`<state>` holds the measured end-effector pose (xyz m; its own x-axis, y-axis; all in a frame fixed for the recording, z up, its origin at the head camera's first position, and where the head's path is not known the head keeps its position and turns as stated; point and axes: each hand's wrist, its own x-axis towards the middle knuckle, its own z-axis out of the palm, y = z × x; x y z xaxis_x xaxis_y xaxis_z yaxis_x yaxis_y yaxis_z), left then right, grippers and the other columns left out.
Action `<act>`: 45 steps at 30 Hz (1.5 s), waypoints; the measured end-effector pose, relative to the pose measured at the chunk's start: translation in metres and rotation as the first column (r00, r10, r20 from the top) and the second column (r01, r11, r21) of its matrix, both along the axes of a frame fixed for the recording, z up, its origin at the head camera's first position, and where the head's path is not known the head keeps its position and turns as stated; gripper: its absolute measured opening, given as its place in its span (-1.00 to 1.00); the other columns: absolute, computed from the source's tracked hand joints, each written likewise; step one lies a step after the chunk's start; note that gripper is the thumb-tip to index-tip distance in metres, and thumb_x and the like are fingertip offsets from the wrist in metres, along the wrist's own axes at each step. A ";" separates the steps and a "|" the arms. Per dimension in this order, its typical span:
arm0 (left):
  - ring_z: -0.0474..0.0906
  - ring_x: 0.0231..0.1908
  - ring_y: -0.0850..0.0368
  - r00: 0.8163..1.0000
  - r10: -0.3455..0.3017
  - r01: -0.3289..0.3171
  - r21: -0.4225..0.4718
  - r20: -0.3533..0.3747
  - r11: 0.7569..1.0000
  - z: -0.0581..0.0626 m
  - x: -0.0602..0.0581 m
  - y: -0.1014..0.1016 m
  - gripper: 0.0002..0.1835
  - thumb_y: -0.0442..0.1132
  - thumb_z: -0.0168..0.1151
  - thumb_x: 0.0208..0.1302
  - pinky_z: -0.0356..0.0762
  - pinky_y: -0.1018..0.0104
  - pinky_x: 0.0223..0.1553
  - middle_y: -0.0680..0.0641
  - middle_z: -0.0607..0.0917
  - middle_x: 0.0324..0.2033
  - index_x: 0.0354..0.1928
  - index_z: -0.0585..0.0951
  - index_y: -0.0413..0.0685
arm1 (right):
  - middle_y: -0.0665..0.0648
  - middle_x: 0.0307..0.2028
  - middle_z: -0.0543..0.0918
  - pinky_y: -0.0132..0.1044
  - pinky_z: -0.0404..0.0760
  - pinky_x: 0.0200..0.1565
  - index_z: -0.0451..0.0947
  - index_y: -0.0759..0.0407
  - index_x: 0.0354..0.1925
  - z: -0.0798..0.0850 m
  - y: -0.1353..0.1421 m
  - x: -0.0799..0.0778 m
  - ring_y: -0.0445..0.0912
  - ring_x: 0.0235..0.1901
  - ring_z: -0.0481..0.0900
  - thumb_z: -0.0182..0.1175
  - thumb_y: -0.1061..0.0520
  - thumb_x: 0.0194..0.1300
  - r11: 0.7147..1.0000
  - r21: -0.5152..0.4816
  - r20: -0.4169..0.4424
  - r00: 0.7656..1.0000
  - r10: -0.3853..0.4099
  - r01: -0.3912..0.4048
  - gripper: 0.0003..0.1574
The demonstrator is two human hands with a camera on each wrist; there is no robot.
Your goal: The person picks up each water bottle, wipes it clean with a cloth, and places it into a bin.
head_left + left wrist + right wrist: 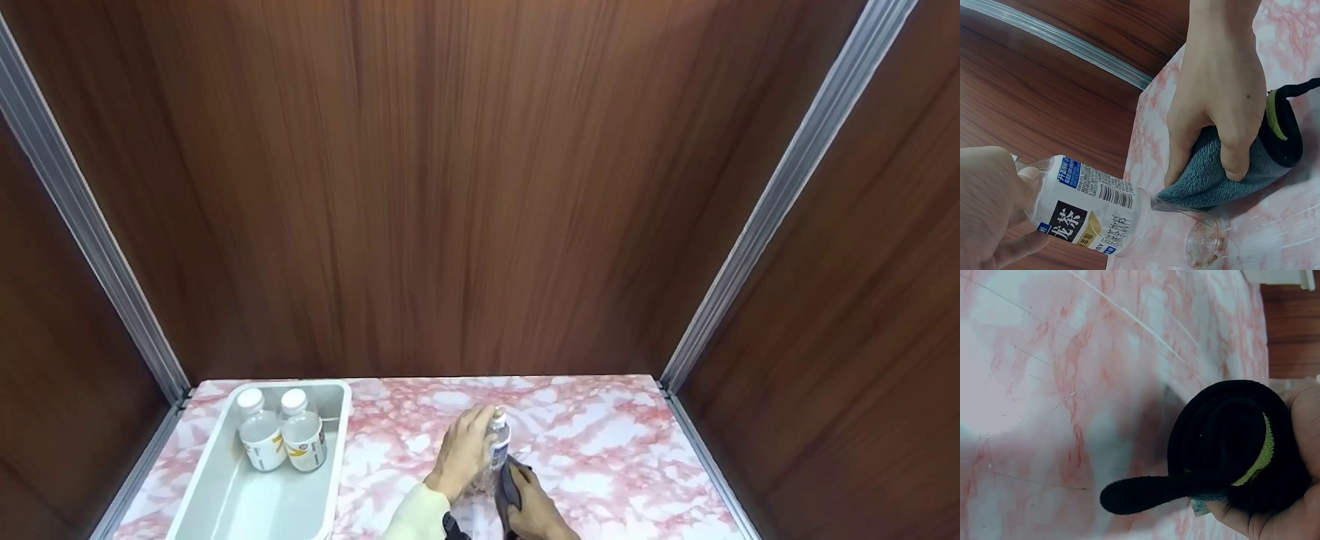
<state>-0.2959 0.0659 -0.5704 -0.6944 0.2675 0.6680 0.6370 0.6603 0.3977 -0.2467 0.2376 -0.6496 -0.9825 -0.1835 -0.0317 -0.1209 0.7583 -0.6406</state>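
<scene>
My left hand grips a clear plastic bottle around its upper part. The bottle has a white label with dark and blue print; in the left wrist view it lies tilted across the picture, its clear base toward the tabletop. In my right hand is a rolled grey-blue towel with dark edging, a yellow-green strip and a loop. One end of the towel touches the bottle's lower side. The right wrist view shows the towel's dark rolled end with the loop sticking out. Whether the bottle's base meets the table cannot be told.
On the left of the table stands a white tray with two white-capped, labelled bottles upright at its far end. The tabletop has a pink and white marbled pattern. Brown wood-look panels with metal corner rails enclose the table.
</scene>
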 end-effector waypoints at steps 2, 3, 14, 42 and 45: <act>0.68 -0.21 0.04 1.000 -0.007 0.007 0.000 0.022 1.000 0.000 0.001 0.000 -0.63 -0.40 0.43 0.04 0.70 0.15 -0.16 -0.03 0.70 -0.23 -0.08 0.59 -0.08 | 0.51 0.42 0.25 0.22 0.61 0.08 0.15 0.37 0.50 0.002 0.003 0.000 0.40 0.12 0.56 0.17 0.28 0.10 1.000 -0.015 -0.003 1.000 -0.013 0.013 -0.01; 0.68 -0.20 0.04 0.999 -0.010 0.009 0.002 0.035 1.000 0.000 0.001 0.000 -0.63 -0.39 0.42 0.04 0.70 0.15 -0.15 -0.03 0.70 -0.21 -0.07 0.59 -0.08 | 0.50 0.42 0.25 0.23 0.60 0.10 0.16 0.38 0.50 0.003 0.005 0.000 0.40 0.14 0.54 0.17 0.29 0.10 1.000 -0.020 -0.010 1.000 -0.023 0.023 -0.02; 0.65 -0.15 0.01 0.999 0.035 -0.036 0.031 0.026 0.999 -0.001 0.000 0.006 -0.70 -0.22 0.44 0.14 0.64 0.11 -0.08 -0.03 0.72 -0.17 -0.08 0.63 -0.05 | 0.50 0.37 0.34 0.29 0.49 0.24 0.25 0.38 0.44 0.026 0.024 -0.005 0.42 0.28 0.45 0.24 0.31 0.07 0.990 -0.065 -0.133 0.983 -0.130 0.122 -0.06; 0.75 -0.18 -0.03 0.995 -0.053 0.050 0.032 0.082 0.998 -0.003 0.002 0.014 -0.59 -0.30 0.39 0.17 0.72 0.13 -0.13 -0.07 0.75 -0.04 0.09 0.59 -0.05 | 0.34 0.31 0.48 0.05 0.55 0.15 0.31 0.25 0.45 0.088 0.016 -0.010 0.13 0.17 0.56 0.27 0.36 0.07 0.995 -0.092 -0.374 0.925 -0.064 0.032 -0.06; 0.75 -0.12 -0.03 0.994 -0.067 0.064 0.042 0.089 0.997 -0.003 0.002 0.013 -0.57 -0.31 0.39 0.17 0.72 0.12 -0.06 -0.06 0.75 -0.02 0.12 0.59 -0.04 | 0.35 0.31 0.48 0.05 0.57 0.14 0.32 0.23 0.46 0.086 0.013 -0.008 0.15 0.18 0.56 0.26 0.37 0.06 0.997 -0.081 -0.392 0.919 -0.050 0.019 -0.05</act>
